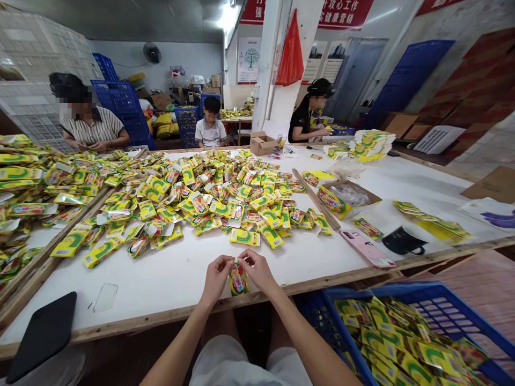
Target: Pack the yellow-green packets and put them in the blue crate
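While the left hand (217,274) and the right hand (257,271) meet just past the near edge of the table (181,279), they hold one small yellow packet (238,280) upright between them. Thumb and forefinger of each hand are pinched shut on its top edge, and the other fingers are loosely curled. Judged from this grip, the step in hand is work on the packet's mouth, folding or pressing it closed; whether the flap is already sealed cannot be told. The next move would call for an even pinch along the whole top edge and a firm hold, since the film looks slick and light. Count: one packet in hand; two hands on it; loose packets (209,198) heaped across the table, too many to number; one blue crate (382,289) at the person's right, part filled with like packets; one pink phone (368,249) near the right edge; one dark flat pad (44,332) at the left; three co-workers at the far side, one in a striped shirt (90,128), one in a white shirt (210,133), one in black (301,120), their hands well apart from the person's own
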`<state>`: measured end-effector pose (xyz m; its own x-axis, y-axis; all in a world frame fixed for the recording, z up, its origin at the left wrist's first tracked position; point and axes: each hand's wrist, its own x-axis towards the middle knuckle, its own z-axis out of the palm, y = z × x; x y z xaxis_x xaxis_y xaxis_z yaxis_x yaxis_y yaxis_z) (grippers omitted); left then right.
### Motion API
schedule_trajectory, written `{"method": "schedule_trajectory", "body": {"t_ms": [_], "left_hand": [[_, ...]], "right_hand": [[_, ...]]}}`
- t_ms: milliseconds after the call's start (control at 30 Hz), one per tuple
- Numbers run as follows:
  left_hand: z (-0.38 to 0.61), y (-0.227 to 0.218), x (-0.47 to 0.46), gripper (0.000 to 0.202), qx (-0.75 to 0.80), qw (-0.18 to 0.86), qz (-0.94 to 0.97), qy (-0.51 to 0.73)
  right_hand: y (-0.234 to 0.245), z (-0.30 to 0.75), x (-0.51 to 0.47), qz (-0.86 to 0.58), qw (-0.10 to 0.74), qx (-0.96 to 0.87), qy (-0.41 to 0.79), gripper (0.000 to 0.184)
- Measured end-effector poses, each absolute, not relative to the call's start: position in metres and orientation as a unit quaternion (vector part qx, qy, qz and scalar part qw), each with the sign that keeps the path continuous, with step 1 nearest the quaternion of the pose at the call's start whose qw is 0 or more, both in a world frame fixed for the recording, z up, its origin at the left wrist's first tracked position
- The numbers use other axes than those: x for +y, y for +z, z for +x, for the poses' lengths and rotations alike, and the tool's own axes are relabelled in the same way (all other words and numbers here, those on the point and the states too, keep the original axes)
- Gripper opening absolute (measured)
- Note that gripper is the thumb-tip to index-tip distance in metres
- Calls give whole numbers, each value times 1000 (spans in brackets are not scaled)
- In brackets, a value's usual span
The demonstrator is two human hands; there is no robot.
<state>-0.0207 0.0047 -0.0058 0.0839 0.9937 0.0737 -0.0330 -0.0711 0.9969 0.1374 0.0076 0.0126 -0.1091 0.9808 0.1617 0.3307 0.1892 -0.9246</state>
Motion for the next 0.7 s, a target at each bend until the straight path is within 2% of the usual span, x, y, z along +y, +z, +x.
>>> {"method": "schedule_trajectory", "body": {"t_ms": [133,233,367,467,533,600,700], "left_hand": [[-24,-5,-2,23,450,498,571,473],[-30,1,-1,22,439,435,639,459],[-61,4,28,22,496,263,698,444],[-92,5,72,31,557,117,714,406],[-104,8,105,42,593,57,718,361],[-108,12,133,46,628,47,714,306],[-108,19,154,35,646,65,710,274]], "right_hand": [[10,132,0,-490,437,-624,424,12],[20,140,-10,-497,451,-625,398,13],[46,222,-47,-613,450,-613,215,24],[61,316,-85,-737,354,-576,-10,29],[65,357,-105,-766,314,-551,-106,33],[66,365,-113,-779,317,-531,-105,37],[60,325,-105,-762,365,-534,22,38]]}}
